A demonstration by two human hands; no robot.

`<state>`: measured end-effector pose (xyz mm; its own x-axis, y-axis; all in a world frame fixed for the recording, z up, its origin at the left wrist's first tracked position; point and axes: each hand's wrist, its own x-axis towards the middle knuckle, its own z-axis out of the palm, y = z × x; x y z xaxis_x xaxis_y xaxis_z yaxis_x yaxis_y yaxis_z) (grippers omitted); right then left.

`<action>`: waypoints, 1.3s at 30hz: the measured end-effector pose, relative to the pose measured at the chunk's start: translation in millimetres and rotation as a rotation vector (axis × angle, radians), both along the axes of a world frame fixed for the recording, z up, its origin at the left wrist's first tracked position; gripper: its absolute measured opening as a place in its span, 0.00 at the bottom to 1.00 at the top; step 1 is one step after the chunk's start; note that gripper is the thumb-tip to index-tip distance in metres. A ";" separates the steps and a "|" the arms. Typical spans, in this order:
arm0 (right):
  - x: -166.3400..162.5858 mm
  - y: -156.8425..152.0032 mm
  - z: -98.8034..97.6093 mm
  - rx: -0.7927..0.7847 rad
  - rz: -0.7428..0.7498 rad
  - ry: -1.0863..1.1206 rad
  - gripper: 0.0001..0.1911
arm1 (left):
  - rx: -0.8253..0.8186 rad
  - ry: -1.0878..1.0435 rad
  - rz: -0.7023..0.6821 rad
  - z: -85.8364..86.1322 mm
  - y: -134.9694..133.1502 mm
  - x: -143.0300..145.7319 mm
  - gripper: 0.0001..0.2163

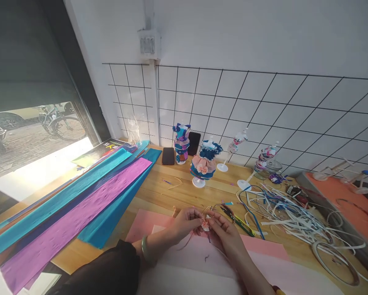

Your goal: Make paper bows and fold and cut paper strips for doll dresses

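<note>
Between my fingertips is a small pleated paper flower (205,225), pale pink with an orange-pink centre. My left hand (185,224) pinches it from the left, a green bangle on that wrist. My right hand (225,231) closes on its other edge. A thin cord (213,207) loops above the fingers, and loose dark ends hang below. Pink paper sheets (184,266) lie under both hands. Just beyond the right hand rests a green and black utility knife (239,221). Behind stands a mini dress form (203,164) in a pink and blue paper dress with a similar flower.
Blue and purple crepe paper strips (88,213) cover the left side. Another dressed form (181,143), two phones and two more small forms (237,143) stand near the wall. At right are tangled white and blue strips (294,213), a cord coil (336,262) and an orange-topped box (340,196).
</note>
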<state>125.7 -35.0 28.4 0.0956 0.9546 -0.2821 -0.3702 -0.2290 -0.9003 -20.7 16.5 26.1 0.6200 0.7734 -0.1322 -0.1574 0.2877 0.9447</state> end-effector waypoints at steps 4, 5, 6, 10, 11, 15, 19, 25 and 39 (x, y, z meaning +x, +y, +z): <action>-2.1 0.6 0.1 -0.010 -0.025 -0.009 0.22 | 0.030 -0.006 0.026 0.3 -1.8 0.9 0.10; -2.6 0.7 0.3 -0.011 -0.026 -0.015 0.22 | 0.040 0.002 0.037 -0.8 -1.5 1.2 0.10; -3.0 0.6 0.7 -0.004 -0.018 -0.018 0.22 | 0.054 0.014 0.047 -2.0 -1.1 1.6 0.11; -3.2 -0.2 2.6 0.088 0.070 0.006 0.17 | 0.088 0.053 0.077 -6.2 1.5 2.2 0.12; -2.7 -0.5 2.6 0.100 0.075 0.004 0.16 | 0.092 0.055 0.082 -6.9 2.2 2.2 0.12; 0.9 -1.0 -0.8 0.096 0.037 -0.063 0.17 | 0.098 0.043 0.088 -10.6 4.8 2.0 0.13; 3.2 -0.6 -3.3 0.103 0.024 -0.069 0.17 | 0.092 0.018 0.089 -14.2 6.7 3.0 0.14; 5.2 -1.5 -3.0 0.090 0.058 -0.077 0.17 | 0.091 0.038 0.110 -10.4 6.4 5.2 0.15; 5.9 -0.6 -8.4 0.088 0.032 -0.100 0.17 | -0.064 -0.015 0.266 -4.9 26.2 4.2 0.16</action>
